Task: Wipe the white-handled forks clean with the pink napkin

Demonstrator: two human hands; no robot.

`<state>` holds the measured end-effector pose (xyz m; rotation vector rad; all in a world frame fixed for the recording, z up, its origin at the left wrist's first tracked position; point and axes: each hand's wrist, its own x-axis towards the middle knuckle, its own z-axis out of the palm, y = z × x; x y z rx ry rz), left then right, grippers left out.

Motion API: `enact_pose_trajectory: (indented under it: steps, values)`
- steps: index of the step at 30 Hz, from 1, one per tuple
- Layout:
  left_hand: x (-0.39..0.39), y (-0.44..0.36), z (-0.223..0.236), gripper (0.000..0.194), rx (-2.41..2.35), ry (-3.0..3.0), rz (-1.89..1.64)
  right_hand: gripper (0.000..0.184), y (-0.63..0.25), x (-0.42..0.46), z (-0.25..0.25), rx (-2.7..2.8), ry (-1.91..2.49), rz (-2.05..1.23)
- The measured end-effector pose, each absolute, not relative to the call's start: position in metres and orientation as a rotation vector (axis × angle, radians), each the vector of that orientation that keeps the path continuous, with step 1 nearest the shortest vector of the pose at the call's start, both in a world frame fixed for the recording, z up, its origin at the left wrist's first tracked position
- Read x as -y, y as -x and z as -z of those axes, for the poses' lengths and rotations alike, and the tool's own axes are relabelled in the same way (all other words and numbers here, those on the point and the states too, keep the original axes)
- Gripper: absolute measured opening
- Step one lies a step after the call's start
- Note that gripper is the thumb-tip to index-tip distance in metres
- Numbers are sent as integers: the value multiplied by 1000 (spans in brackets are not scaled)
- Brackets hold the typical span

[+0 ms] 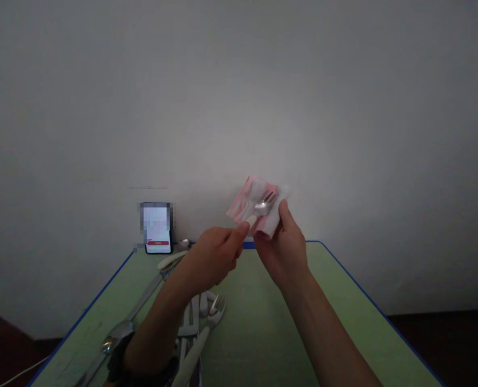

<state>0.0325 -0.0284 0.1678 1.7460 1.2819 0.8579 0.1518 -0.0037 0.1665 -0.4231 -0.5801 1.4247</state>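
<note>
My left hand [218,250] is closed around the white handle of a fork [265,205], its metal tines pointing up and to the right. A pink and white cloth [242,199] lies behind and under the fork head, held by my right hand [285,247] with the thumb on its right edge. Both hands are raised above the far side of the table. Below my left forearm lies a second fork [214,317] with a white handle, among several pieces of cutlery partly hidden by the arm.
The green table [255,328] has a blue edge and stands against a grey wall [239,97]. A phone [158,231] with a lit screen leans at the back left. Long metal utensils [120,328] and a white-handled piece of cutlery [170,260] lie along the left side.
</note>
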Motion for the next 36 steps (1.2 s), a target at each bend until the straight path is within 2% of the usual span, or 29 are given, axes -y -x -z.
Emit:
enact_pose_trajectory:
  steps: [4, 7, 14, 22, 28, 36]
  values:
    - [24, -34, -167, 50, -1419, -1951, -948, 18, -148, 2, -161, 615, 503, -1416]
    - [24, -36, -165, 50, -1429, -2007, -911, 21, -149, 0, -161, 573, 530, -1431]
    - [29, -34, -170, 55, -1369, -1881, -939, 19, -156, -3, -163, 544, 512, -1381]
    - [25, -25, -173, 51, -1389, -1781, -1090, 10, -158, -8, -154, 724, 601, -1465]
    - [22, -26, -174, 43, -1745, -1837, -1205, 15, -163, -4, -153, 900, 623, -1513]
    - [22, -22, -173, 31, -1824, -1775, -1323, 20, -173, 0, -155, 1064, 725, -1494]
